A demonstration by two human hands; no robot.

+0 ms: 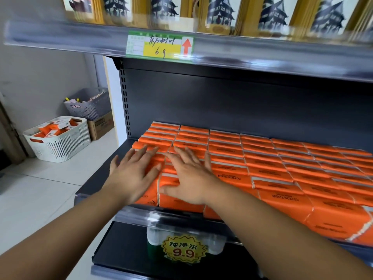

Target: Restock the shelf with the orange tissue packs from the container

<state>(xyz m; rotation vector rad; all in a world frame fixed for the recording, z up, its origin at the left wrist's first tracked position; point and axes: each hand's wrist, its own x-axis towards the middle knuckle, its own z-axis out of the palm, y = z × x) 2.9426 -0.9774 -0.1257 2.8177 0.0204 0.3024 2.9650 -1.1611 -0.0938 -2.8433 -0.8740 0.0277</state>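
Observation:
Several rows of orange tissue packs lie flat across the dark shelf, filling it from near the left end to the right edge of view. My left hand lies flat with straight fingers on the leftmost column of packs. Beside it, my right hand presses flat on the second column, fingers spread. Neither hand grips a pack. On the floor to the left stands a white slotted container holding more orange packs.
A grey basket and a cardboard box stand behind the white container. The upper shelf rail carries a price tag under yellow boxed goods. On the lower shelf sits a bottled water pack with a 9.9 label.

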